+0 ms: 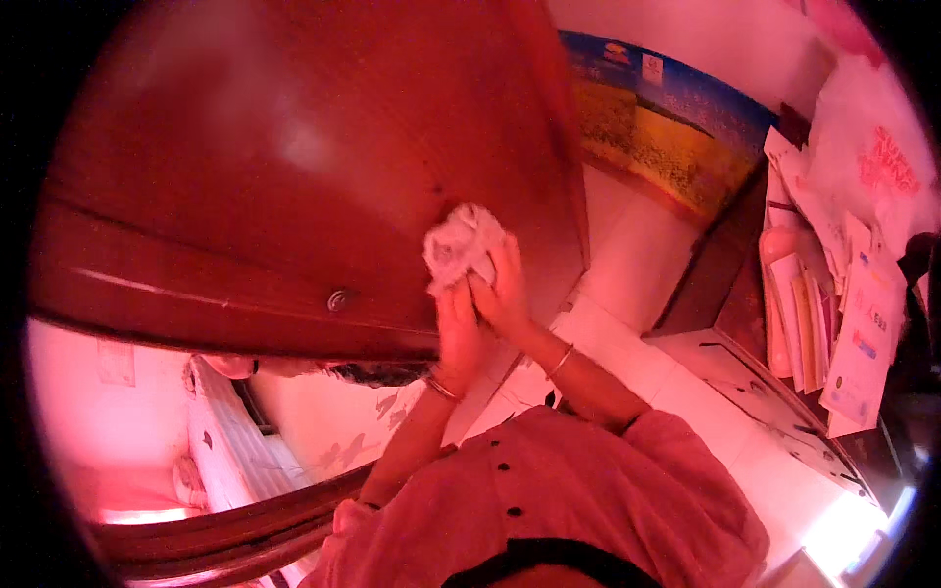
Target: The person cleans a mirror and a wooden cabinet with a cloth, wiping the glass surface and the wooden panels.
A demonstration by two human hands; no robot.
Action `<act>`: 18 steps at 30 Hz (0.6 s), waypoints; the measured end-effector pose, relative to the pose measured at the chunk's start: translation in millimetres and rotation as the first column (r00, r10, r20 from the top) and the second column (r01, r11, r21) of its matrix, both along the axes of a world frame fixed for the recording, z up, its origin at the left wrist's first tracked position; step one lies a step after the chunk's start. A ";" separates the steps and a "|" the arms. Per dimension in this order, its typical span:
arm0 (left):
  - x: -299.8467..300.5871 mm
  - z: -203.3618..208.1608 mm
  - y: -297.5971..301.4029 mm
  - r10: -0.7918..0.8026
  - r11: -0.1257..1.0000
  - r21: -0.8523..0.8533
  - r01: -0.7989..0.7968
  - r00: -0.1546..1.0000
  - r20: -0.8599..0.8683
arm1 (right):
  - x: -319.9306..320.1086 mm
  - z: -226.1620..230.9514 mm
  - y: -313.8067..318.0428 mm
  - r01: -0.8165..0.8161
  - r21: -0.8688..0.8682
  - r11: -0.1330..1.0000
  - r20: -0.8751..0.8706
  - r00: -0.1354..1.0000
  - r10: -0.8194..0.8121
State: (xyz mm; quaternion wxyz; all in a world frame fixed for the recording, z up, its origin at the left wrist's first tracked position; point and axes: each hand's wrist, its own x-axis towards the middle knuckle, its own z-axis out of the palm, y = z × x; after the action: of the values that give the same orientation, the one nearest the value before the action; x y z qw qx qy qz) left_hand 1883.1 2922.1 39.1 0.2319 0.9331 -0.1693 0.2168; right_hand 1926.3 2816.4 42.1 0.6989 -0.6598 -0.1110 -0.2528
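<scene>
A crumpled pale cloth [459, 240] is bunched up at the face of a large, glossy, reddish-brown wooden panel [304, 176]. Both hands are raised together at the cloth's near side. My left hand [459, 338] has its fingers closed against the cloth's lower edge. Beside it, my right hand [505, 294] grips the cloth's right side, its fingers partly hidden in the folds. A bangle circles each wrist. Low on the panel, left of my hands, is a small round metal lock [336, 300].
A blue and yellow picture [676, 118] is on the wall at the upper right. Stacked papers and envelopes [833, 314] and a white plastic bag [872, 147] crowd the right side. A wooden rail [245, 524] crosses the lower left. Everything has a red tint.
</scene>
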 end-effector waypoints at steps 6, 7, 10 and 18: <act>70.4 94.8 -52.4 -0.006 0.999 0.051 -0.018 0.902 0.431 | 79.2 115.0 -50.1 0.083 -0.033 0.996 0.446 0.893 -0.059; 76.5 104.8 -60.6 -0.011 0.998 0.056 -0.014 0.906 0.423 | 85.3 131.7 -57.0 0.124 -0.048 0.991 0.561 0.825 -0.077; 96.4 111.8 -78.6 0.101 0.993 0.011 -0.119 0.879 0.467 | 121.5 126.5 -74.1 0.215 -0.100 0.971 0.692 0.717 -0.088; 122.4 47.4 -95.7 -0.123 0.926 0.378 -0.006 0.941 0.316 | 123.3 -16.9 -93.2 0.206 -0.146 0.968 0.334 0.931 -0.148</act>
State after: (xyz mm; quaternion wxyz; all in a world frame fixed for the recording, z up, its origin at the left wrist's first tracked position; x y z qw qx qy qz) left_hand 2005.5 2826.4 86.5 0.0245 0.9040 -0.2725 0.3285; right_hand 2049.6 2723.2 25.1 0.5842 -0.6771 -0.1850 -0.4076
